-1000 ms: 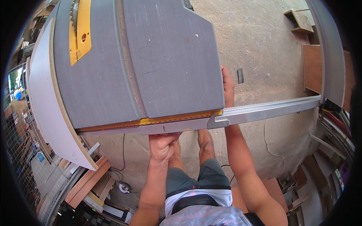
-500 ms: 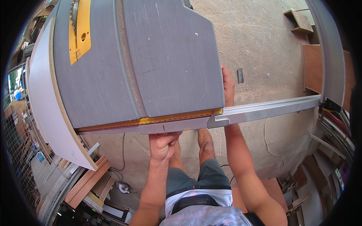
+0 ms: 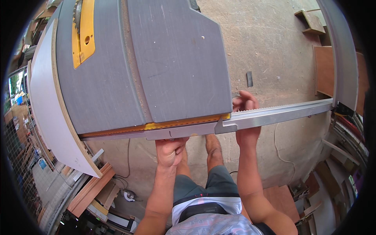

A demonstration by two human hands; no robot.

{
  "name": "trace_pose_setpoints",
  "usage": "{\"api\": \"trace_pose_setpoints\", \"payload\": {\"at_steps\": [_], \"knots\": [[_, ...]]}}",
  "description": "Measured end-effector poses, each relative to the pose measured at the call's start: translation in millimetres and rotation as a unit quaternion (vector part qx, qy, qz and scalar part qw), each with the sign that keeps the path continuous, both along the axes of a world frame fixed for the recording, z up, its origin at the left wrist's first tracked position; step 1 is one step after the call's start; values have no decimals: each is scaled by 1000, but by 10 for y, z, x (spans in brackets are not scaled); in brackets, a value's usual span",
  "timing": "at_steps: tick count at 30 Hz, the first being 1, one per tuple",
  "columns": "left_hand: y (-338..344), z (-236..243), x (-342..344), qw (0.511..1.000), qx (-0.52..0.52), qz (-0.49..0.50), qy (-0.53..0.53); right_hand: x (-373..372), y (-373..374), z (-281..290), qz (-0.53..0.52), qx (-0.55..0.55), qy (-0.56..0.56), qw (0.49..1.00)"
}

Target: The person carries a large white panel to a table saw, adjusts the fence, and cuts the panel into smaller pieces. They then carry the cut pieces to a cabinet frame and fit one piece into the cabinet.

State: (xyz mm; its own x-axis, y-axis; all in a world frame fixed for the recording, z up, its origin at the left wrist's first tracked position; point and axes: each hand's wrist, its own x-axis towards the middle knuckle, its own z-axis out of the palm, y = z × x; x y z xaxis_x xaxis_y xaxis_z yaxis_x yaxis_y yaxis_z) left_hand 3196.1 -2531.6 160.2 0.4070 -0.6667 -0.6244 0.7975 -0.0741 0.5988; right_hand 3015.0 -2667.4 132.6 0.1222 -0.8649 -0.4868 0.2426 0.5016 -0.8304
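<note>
A table saw with a grey top fills the upper middle, its toothed blade showing in a yellow insert. Along its front edge run a yellow scale strip and a metal rail reaching right. My left hand is closed in a fist under the front rail; what it grips there is hidden. My right hand reaches beneath the rail, just right of the table corner. Its loosely bent fingers show beyond the rail with nothing visible in them; the rail covers its middle.
A long metal fence stands at the rail's right end. A white-faced board lies along the saw's left side. Wood pieces and a corded tool lie lower left. Cables cross the concrete floor; a small dark strip rests on it.
My right hand has come back toward me from the table's right edge and shifted slightly right, its fingers loosening. My left hand stays in its place under the rail.
</note>
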Motion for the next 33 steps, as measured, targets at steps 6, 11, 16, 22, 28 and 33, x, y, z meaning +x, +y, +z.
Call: {"api": "trace_pose_setpoints", "payload": {"at_steps": [6, 11, 16, 22, 28, 33], "knots": [[-10, 16, -3, 1000, 14, 11, 14, -236, 243, 236, -237, 7, -189, 953], [-10, 8, -6, 1000, 21, 4, 6, -187, 225, 297, -215, -23, -155, 964], [23, -29, 5, 1000, 10, 6, 20, -193, 200, 280, -158, -49, -83, 983], [60, -63, 33, 998, -39, 6, 52, -199, 197, 271, -178, -45, -67, 981], [64, -64, 35, 997, -41, 13, 63, -188, 197, 282, -179, -45, -62, 981], [63, -68, 45, 996, -43, 9, 82, -186, 198, 284, -180, -40, -53, 982]]}}
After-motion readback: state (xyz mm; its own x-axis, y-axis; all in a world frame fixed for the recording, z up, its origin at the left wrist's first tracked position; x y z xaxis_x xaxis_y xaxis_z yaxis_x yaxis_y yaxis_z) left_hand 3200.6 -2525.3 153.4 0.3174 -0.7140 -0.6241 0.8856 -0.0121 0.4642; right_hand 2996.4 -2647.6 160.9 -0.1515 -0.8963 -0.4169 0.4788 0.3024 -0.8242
